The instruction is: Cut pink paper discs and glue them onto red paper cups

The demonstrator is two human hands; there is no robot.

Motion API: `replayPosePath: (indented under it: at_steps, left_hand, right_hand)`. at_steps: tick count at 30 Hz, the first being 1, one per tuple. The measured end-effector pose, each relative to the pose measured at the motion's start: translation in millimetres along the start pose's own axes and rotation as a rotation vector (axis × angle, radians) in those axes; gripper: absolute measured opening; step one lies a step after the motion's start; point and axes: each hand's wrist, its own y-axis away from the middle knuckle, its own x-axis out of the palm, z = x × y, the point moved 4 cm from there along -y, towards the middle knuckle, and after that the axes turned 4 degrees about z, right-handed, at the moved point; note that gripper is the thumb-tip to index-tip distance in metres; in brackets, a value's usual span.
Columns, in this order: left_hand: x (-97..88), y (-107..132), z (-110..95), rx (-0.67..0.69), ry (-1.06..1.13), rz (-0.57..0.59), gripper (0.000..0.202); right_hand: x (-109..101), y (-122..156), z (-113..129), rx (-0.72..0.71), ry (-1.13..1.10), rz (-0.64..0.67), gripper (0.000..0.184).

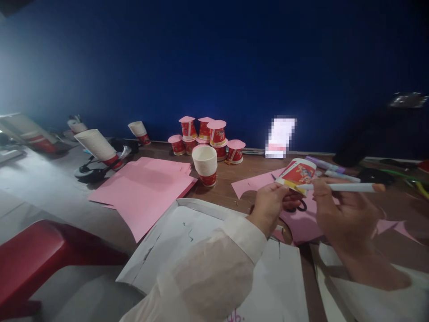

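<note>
My left hand (pixel 271 203) is closed on the rim of a red and white printed paper cup (pixel 297 172), which is tilted on its side. A yellow band runs along the cup near my fingers. In my right hand (pixel 345 214) is a white marker (pixel 348 187) with an orange end, its tip touching or very close to the yellow band. Beneath both hands lie cut pink paper pieces (pixel 310 219) and scissors (pixel 298 205), whose dark handles partly show under the cup.
Several red cups with pink paper tops (pixel 217 134) stand piled by the blue wall. Nested cups (pixel 205 165) stand before them. Pink sheets (pixel 147 183) lie left, above a white board (pixel 187 237). A lit phone (pixel 279 138) leans at the back; purple markers (pixel 324 164) lie right. A red stool (pixel 40 250) is lower left.
</note>
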Motion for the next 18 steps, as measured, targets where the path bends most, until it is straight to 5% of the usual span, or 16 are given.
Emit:
replayPosePath:
  at_steps: [18]
  left_hand:
    - [5.6, 0.6, -1.7, 0.035, -0.152, -0.033, 0.021]
  right_hand:
    - [-1.1, -0.8, 6.3, -0.102, -0.013, -0.004, 0.026]
